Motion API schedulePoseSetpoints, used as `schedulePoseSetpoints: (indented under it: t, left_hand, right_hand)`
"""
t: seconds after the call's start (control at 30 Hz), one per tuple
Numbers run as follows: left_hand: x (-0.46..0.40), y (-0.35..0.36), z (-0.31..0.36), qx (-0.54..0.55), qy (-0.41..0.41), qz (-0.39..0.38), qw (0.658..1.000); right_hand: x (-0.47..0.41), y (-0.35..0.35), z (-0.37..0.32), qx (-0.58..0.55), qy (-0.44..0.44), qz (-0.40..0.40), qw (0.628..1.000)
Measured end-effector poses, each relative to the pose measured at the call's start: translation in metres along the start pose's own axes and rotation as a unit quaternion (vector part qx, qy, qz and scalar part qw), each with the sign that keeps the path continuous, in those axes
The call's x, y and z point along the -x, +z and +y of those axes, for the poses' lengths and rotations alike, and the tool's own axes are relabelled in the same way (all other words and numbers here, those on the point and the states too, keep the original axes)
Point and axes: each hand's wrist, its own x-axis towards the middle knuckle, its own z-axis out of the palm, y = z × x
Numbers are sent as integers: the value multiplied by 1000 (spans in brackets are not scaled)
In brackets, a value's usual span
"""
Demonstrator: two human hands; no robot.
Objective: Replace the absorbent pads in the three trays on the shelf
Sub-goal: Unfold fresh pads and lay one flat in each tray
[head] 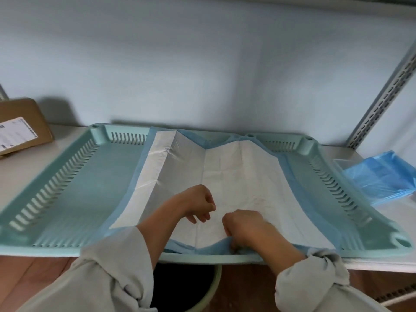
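At the bottom of the frame, a round bin (209, 287) is mostly hidden behind 2 grey sleeves. Just above it, the right hand (244, 228) pinches the near blue edge of the pad (225, 176). The left hand (195, 204) is curled in a loose fist over the pad, holding nothing I can see. The pad lies half unfolded in the middle of the green tray (74, 188) on the white shelf (382, 264). A blue pack (380, 179) and a brown box (20, 124) are cut off at the edges.
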Motion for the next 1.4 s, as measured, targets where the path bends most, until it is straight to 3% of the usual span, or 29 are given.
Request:
schedulePoseSetpoints:
  t: [0.1,0.23,0.3,0.37,0.47,0.57,0.67,0.73,0.8,0.9,1.03,1.13,1.27,1.4]
  left_hand:
    - [20,-8,10,43,-20,-104,993]
    - [34,-8,15,64,-75,-227,969]
    - [32,-4,12,135,-104,-185,968]
    - [29,-2,10,247,-83,-84,962]
    - [20,-2,10,436,-40,29,899]
    - [11,0,8,535,-59,98,837]
    - [14,-9,2,523,-94,136,836]
    - [18,-21,-2,521,-77,128,840]
    - [27,-36,-3,508,-59,120,851]
    - [48,-65,-11,464,-29,89,881]
    - [67,-97,-33,331,-72,-15,941]
    - [57,-100,-50,180,-152,70,969]
    - [32,-87,-55,196,-125,264,936]
    - [16,-87,-50,236,-113,295,919]
  right_hand:
    - [-5,-4,0,-40,31,70,996]
    - [-7,-29,12,-160,87,196,964]
    - [-1,-40,13,-192,87,246,946]
    - [8,-45,7,-195,71,263,942]
    - [15,-45,-11,-213,20,238,947]
    - [16,-48,-25,-294,-45,173,939]
    - [17,-56,-24,-371,-87,90,920]
    - [13,-63,-16,-400,-71,111,907]
    - [6,-72,0,-359,-39,178,915]
    - [-7,-82,27,-259,1,218,941]
    - [-27,-86,57,-245,52,165,954]
    - [-45,-82,57,-221,53,139,964]
    - [-74,-70,48,-196,40,161,967]
    - [-95,-61,43,-129,9,169,977]
